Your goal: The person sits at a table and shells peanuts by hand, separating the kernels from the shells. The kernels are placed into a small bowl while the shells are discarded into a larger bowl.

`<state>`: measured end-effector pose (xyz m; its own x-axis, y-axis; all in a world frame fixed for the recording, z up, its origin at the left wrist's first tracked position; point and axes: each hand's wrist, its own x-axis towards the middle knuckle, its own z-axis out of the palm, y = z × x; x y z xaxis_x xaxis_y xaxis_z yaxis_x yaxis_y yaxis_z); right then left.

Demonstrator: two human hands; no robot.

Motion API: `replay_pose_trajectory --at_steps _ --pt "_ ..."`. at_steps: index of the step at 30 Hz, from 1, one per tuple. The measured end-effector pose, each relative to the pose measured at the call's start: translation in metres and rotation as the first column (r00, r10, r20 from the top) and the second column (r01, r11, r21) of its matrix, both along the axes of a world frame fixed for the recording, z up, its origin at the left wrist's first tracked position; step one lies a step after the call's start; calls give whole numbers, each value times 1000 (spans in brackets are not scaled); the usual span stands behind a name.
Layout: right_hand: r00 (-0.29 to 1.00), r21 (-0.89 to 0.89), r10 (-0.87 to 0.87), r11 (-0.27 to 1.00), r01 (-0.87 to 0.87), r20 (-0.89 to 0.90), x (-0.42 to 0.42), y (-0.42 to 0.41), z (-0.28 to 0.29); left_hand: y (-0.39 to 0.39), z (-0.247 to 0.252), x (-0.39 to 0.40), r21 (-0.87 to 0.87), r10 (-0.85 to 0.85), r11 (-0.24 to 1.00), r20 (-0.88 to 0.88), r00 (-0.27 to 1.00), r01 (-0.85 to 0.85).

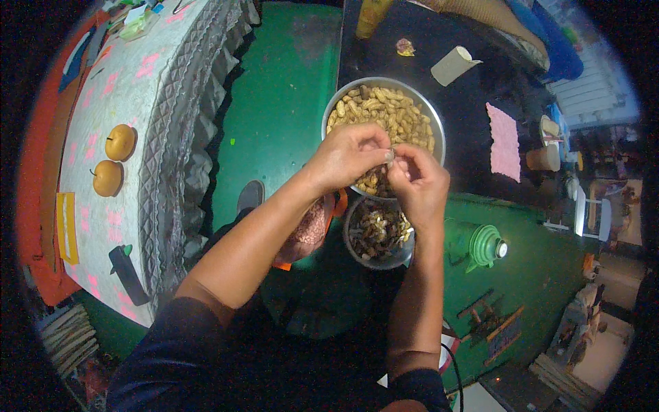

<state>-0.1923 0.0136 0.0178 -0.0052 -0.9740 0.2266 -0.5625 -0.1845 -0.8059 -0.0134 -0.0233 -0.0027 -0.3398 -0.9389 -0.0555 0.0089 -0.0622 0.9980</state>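
Above a round metal basin [439, 121] of unshelled peanuts [391, 110], my two hands meet fingertip to fingertip. My left hand [355, 154] pinches a small peanut or piece of shell [391, 153], partly hidden by the fingers. My right hand [419, 177] grips the same small thing from the other side. Just below the basin stands a smaller metal bowl [355, 257] with dark and pale shell pieces [378, 232] in it, partly covered by my right forearm. A pink patterned bag or cloth [311, 232] lies beneath my left forearm.
A dark table [412, 72] bears a cardboard roll [454, 66] and a pink cloth [503, 141]. Right of my right forearm stands a green thermos flask [479, 244]. At left, a table with a quilted cover [170, 103] holds two round yellow-brown fruits [120, 142] and a dark holder [127, 273].
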Motion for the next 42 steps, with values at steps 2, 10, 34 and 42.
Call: replay_pose_trajectory --at_steps 2,10,34,42 --pt "1000 7 6 1000 -6 -4 0 0 -1 0 -3 0 -15 -6 1000 24 1000 6" --pt "1000 29 -24 999 24 -17 1 0 -8 2 -6 -4 -42 -1 999 25 1000 2" --pt "998 112 11 994 -17 60 5 -3 -3 -2 0 1 222 -69 968 -217 974 118" --pt "984 23 -30 999 27 177 7 0 -6 1 1 -7 347 37 933 -359 933 97"
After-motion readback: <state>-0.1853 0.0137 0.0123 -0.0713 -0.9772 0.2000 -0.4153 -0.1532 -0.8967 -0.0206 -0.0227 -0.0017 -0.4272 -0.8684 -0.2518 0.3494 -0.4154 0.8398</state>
